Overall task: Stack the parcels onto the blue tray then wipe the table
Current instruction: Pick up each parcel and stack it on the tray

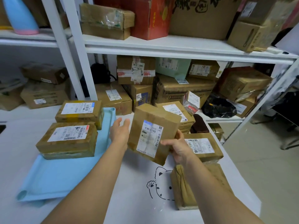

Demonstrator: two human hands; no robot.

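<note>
The right hand (pixel 178 149) grasps a brown cardboard parcel with a white shipping label (pixel 153 133). Its thumb lies on the labelled face and its fingers curl round the parcel's right edge. The parcel is off the table and tilted, over the middle of the table just right of the tray.

The left hand (pixel 120 131) is released, fingers straight and palm turned toward the parcel's left side. It is just beside that side, but I cannot tell whether it touches.

A light blue flat plastic tray (pixel 56 175) lies along the table's left side. On it a labelled brown parcel (pixel 68 139) sits near the tray's middle, and what looks like a second, flatter box lies under it. Another labelled brown parcel with yellow tape (pixel 79 113) sits at the tray's far edge.

The table (pixel 137 210) has a white cover printed with a black outline cat (pixel 161 183). Along its right edge lie three more brown parcels:
- One with no visible label (pixel 186 191) lies at the near right.
- One with a label (pixel 203 146) lies just behind the right hand.
- One sits at the far right corner (pixel 178 110), partly hidden by the held parcel.

A dark brown cloth (pixel 199 126) is bunched at the table's far right edge. Beyond the table stands white shelving (pixel 161 44) packed with cardboard boxes.
</note>
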